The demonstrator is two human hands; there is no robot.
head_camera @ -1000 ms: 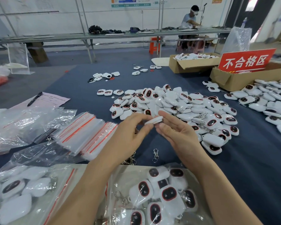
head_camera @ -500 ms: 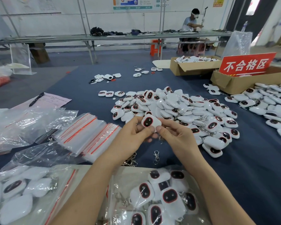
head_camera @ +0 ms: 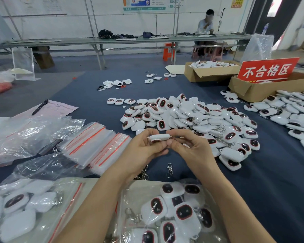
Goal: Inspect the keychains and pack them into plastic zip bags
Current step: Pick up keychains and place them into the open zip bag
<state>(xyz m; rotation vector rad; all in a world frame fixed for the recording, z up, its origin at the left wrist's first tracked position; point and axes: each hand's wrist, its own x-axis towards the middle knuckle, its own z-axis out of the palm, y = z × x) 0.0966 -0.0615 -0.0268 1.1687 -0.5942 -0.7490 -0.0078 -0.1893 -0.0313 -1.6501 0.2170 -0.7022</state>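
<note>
A white keychain with a dark red-rimmed face is pinched edge-on between my left hand and my right hand, above the blue table. Just beyond my hands lies a big heap of the same keychains. A stack of empty zip bags with red strips sits to the left. Near the front edge lie two filled zip bags, one under my arms and one at the left.
A loose metal clasp lies on the blue cloth below my hands. Another keychain pile spreads at the right, by a cardboard box with a red sign. A second box, a pen on paper, and a seated person are farther off.
The keychain has been turned in my fingers: edge-on a second ago, dark face toward me half a second ago, now edge-on with the face tipped downward. Both hands stay at the same spot.
</note>
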